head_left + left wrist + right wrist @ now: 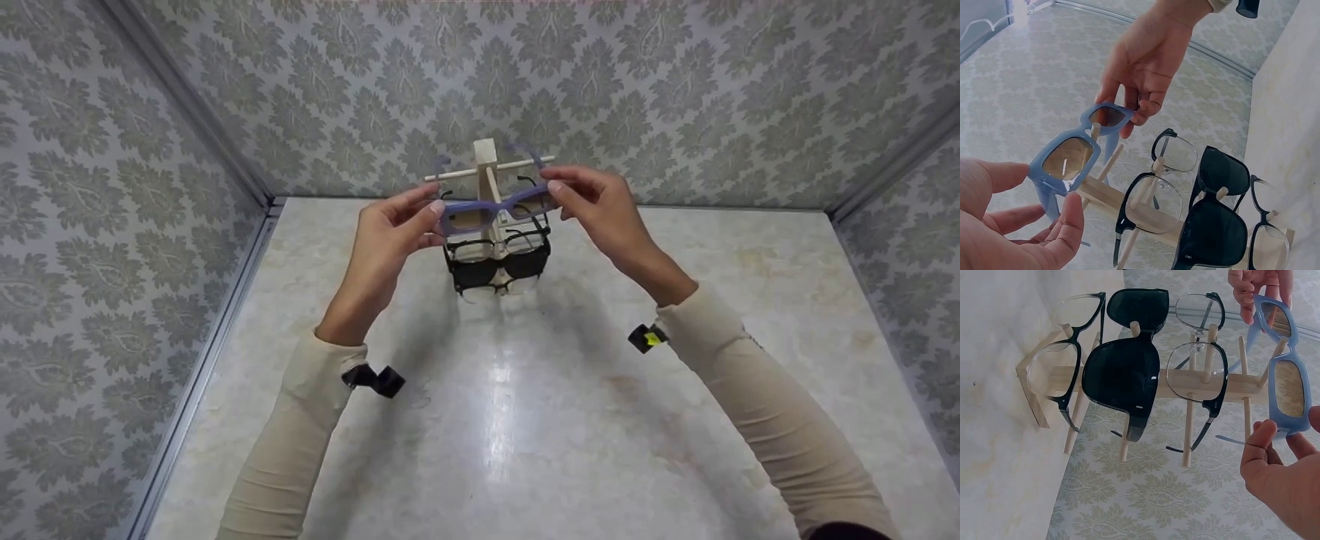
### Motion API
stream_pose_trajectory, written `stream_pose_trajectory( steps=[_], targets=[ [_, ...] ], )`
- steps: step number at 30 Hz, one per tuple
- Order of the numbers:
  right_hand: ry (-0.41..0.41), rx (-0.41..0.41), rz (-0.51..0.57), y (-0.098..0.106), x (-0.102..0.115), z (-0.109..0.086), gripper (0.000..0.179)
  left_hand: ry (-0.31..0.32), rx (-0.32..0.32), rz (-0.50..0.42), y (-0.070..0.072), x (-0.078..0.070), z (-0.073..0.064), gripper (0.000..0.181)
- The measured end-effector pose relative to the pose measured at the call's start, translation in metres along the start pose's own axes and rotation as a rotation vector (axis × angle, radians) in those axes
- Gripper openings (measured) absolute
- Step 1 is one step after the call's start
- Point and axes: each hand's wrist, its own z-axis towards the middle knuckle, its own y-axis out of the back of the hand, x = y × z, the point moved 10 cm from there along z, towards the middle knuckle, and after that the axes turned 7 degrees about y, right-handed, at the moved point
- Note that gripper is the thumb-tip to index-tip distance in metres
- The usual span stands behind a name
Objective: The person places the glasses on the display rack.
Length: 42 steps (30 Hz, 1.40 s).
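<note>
Blue-lavender sunglasses (471,205) with brown lenses are held level at the top of a wooden eyewear stand (486,153). My left hand (390,232) pinches their left end between thumb and fingers. At the right end, my right hand (600,214) pinches the corner near the hinge. The temples point back past the top crossbar (517,163). In the right wrist view, a peg tip (1282,344) shows right at the bridge of the sunglasses (1292,417); whether it bears their weight I cannot tell.
Below on the stand hang clear glasses with dark brows (1216,405), black sunglasses (1120,374) and another clear pair (1069,402). Pegs (1187,439) stick out to the sides. The stand is on a pale marbled table (495,420), close to a patterned back wall (675,90).
</note>
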Motion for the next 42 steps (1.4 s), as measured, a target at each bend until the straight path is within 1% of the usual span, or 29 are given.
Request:
stream_pose_trajectory(
  steps=[4, 9, 16, 20, 23, 27, 30, 34, 37, 42],
  targets=[
    [0.005, 0.012, 0.001, -0.001, -0.002, -0.001, 0.033, 0.003, -0.014, -0.006, 0.001, 0.003, -0.001, 0.047],
    [-0.004, 0.011, -0.009, 0.001, -0.004, -0.003, 0.033, -0.008, -0.016, 0.002, 0.0, 0.006, 0.0, 0.049],
    [0.014, 0.001, -0.019, -0.001, -0.001, -0.005, 0.035, -0.022, -0.034, 0.053, 0.001, 0.007, 0.0, 0.048],
    [0.022, -0.013, -0.011, -0.001, -0.001, -0.006, 0.035, -0.029, -0.034, 0.044, 0.002, 0.007, 0.002, 0.047],
    [0.021, -0.008, -0.01, -0.002, -0.003, -0.005, 0.036, -0.033, -0.031, 0.038, 0.002, 0.007, 0.002, 0.047],
    [0.003, 0.014, -0.067, -0.001, -0.006, -0.007, 0.042, -0.048, -0.034, 0.064, 0.004, 0.007, 0.001, 0.055],
    [-0.024, 0.016, -0.102, 0.003, -0.009, -0.013, 0.05, -0.077, -0.051, 0.097, 0.009, 0.008, -0.002, 0.062],
    [-0.063, 0.011, -0.084, 0.014, -0.018, -0.023, 0.057, -0.111, -0.083, 0.127, 0.019, 0.013, -0.008, 0.062],
    [-0.088, -0.004, -0.077, 0.025, -0.027, -0.034, 0.054, -0.118, -0.089, 0.149, 0.024, 0.018, -0.011, 0.061],
    [-0.116, -0.035, -0.091, 0.042, -0.041, -0.051, 0.047, -0.107, -0.082, 0.187, 0.027, 0.031, -0.014, 0.062]
  ],
)
